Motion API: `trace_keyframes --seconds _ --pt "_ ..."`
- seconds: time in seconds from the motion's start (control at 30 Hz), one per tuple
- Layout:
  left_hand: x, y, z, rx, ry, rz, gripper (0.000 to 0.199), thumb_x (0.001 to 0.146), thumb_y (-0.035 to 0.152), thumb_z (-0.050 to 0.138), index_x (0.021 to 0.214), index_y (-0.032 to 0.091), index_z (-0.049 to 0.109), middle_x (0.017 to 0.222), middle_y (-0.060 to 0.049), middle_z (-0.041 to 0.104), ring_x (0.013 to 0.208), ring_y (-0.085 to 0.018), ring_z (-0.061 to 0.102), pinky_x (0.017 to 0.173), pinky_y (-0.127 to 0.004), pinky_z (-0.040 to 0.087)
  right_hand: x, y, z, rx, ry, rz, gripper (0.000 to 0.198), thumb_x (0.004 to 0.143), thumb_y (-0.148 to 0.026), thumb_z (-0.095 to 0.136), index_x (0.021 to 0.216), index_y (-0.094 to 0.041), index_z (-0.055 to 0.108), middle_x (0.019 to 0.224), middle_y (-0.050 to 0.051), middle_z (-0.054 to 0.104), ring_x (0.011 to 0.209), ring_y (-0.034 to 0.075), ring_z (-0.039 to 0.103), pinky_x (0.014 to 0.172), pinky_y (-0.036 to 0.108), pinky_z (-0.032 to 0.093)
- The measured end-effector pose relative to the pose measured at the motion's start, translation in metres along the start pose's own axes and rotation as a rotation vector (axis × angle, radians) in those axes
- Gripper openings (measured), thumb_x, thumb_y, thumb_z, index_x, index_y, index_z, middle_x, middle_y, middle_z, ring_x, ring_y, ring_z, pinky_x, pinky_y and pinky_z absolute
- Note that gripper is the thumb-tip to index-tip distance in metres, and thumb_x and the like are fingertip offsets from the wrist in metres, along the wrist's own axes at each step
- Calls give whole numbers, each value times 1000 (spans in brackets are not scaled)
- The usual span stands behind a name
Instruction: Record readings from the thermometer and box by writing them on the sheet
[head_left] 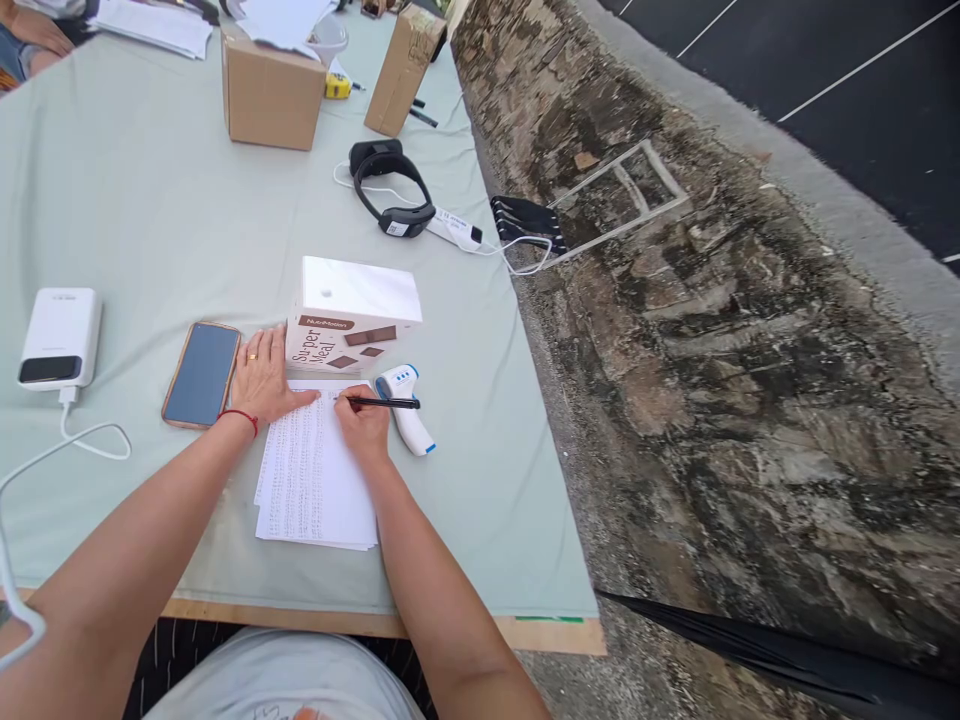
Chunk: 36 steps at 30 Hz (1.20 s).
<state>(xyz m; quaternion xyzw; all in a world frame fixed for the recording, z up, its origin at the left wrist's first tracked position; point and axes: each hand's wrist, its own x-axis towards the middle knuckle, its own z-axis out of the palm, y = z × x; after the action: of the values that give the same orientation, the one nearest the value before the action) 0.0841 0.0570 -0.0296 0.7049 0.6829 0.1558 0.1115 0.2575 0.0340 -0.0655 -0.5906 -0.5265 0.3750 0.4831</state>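
Note:
My right hand (pixel 365 425) grips a black pen (pixel 386 403), its tip near the top of a stack of paper sheets (pixel 337 490). Columns of small handwriting fill the left part of the top sheet. My left hand (pixel 264 378) lies spread, with its thumb on the paper's top edge and its fingers along the left side of a white and brown "Super Meal" box (pixel 356 310). A smartphone (pixel 201 375) with a dark screen lies just left of that hand. Right of my right hand is a white and blue infrared thermometer (pixel 407 410).
A white power bank (pixel 61 338) with a cable lies at the left. Farther back are a black headset (pixel 394 190), a white cabled device (pixel 455 229) and two cardboard boxes, one open (pixel 274 95), one upright (pixel 401 75). Another person's hand (pixel 37 28) shows top left. A stone wall (pixel 675 350) runs along the right.

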Motion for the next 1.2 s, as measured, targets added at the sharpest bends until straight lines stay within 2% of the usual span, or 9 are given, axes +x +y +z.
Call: trace_keyframes --seconds 0.2,0.67,0.8,0.9,1.0,1.2 --pt "0 1 -1 16 -16 -10 119 67 62 74 157 4 24 160 -24 37 153 -39 26 126 -52 16 1 1 1 20 83 9 11 71 -33 53 70 -23 56 64 -2 58 67 17 53 67 32 46" --pt "0 2 -3 -4 -24 -13 119 67 62 75 158 5 23 160 -23 37 153 -39 25 126 -52 16 1 0 0 -37 49 18 10 70 -33 52 69 -24 56 63 -3 56 64 16 51 66 31 44" --pt "2 -1 -4 -60 -51 -7 110 74 60 67 159 7 20 161 -20 38 153 -38 25 125 -53 16 1 2 1 -8 68 -2 9 72 -32 53 70 -23 54 63 -3 54 64 16 50 66 31 44" --pt "3 -4 -6 -105 -48 -7 99 83 53 56 160 7 15 162 -19 37 153 -34 27 125 -50 17 0 0 0 52 100 -48 14 76 -35 53 74 -22 57 69 0 59 68 17 54 69 33 47" --pt "5 -6 -7 -130 -42 9 96 85 49 53 161 7 11 162 -19 37 152 -34 29 124 -51 19 0 -8 -9 24 78 -130 21 84 -39 53 88 -21 63 81 3 66 77 19 60 75 35 50" --pt "11 -8 -10 -145 -58 -11 103 83 48 57 162 12 2 160 -17 42 151 -35 30 121 -55 22 2 -24 -43 -223 -126 -438 28 95 -30 45 112 -23 66 96 6 68 90 22 64 85 38 52"
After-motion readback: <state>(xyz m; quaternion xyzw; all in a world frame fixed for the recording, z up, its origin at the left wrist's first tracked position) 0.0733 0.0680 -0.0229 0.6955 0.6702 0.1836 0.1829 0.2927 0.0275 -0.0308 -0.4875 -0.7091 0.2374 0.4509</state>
